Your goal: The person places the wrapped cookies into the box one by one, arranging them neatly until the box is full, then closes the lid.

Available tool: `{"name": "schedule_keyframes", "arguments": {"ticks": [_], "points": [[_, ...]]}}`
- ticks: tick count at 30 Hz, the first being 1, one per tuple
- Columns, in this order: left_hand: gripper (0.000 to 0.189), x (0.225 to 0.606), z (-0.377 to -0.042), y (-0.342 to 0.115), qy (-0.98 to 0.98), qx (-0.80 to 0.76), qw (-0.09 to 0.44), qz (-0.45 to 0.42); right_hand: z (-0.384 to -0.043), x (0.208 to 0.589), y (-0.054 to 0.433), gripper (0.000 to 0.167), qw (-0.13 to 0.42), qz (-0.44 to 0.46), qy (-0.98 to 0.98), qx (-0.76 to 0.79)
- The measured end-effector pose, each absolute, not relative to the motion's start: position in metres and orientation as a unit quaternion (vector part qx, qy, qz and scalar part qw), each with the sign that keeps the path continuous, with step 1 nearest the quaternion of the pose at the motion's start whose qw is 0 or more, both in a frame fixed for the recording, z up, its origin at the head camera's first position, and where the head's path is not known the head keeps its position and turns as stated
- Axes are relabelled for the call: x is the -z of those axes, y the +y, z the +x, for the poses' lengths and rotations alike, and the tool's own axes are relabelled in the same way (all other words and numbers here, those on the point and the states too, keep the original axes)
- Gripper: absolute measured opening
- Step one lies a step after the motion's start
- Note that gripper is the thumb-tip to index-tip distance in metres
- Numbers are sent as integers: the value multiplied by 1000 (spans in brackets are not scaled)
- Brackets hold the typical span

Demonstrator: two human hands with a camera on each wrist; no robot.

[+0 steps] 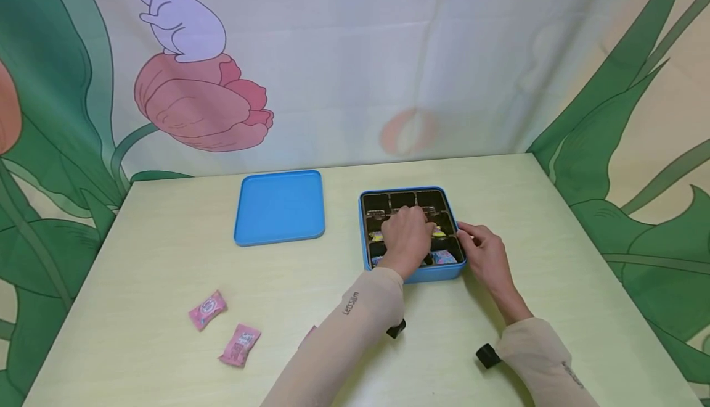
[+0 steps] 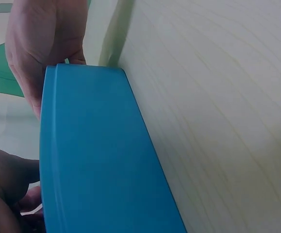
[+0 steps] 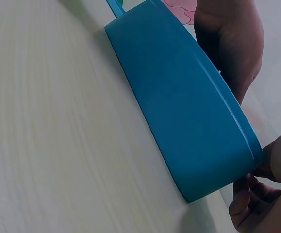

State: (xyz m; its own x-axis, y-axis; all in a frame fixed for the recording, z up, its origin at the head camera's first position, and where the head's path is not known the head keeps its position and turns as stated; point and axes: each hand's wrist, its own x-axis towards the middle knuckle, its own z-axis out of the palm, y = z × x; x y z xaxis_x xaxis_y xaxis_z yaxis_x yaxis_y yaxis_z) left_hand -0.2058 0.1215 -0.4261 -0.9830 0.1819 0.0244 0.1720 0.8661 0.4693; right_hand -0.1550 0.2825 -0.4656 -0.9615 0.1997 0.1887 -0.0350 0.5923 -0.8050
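Note:
A square blue box (image 1: 435, 273) stands at the right of the table, its dark inside divided into several compartments. Yellow wrapped candies (image 1: 438, 232) and blue-pink ones (image 1: 444, 257) lie in the middle and front rows. My left hand (image 1: 407, 240) reaches down over the box's middle; the hand itself hides its fingertips and anything they may hold. With thumb and fingers, my right hand (image 1: 488, 256) grips the box's right rim, as the right wrist view also shows at the box corner (image 3: 247, 170).
A flat blue lid (image 1: 279, 206) lies at the back left. Two pink wrapped candies, one farther back (image 1: 208, 310) and one nearer (image 1: 240, 345), lie at the front left. My left sleeve (image 1: 346, 339) mostly covers another pink piece (image 1: 307, 335). A printed curtain (image 1: 333, 74) hangs behind the table.

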Motion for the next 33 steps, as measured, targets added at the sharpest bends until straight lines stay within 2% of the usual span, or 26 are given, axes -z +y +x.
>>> {"name": "schedule_keyframes", "arguments": {"ticks": [12, 23, 33], "points": [[17, 421, -203, 112, 959, -268, -1, 96, -154, 465, 281, 26, 132, -49, -886, -443], [16, 407, -198, 89, 946, -300, -33, 114, -154, 464, 280, 26, 135, -49, -885, -443], [18, 392, -192, 47, 938, -324, -53, 112, -155, 466, 280, 26, 138, -50, -885, -442]]}}
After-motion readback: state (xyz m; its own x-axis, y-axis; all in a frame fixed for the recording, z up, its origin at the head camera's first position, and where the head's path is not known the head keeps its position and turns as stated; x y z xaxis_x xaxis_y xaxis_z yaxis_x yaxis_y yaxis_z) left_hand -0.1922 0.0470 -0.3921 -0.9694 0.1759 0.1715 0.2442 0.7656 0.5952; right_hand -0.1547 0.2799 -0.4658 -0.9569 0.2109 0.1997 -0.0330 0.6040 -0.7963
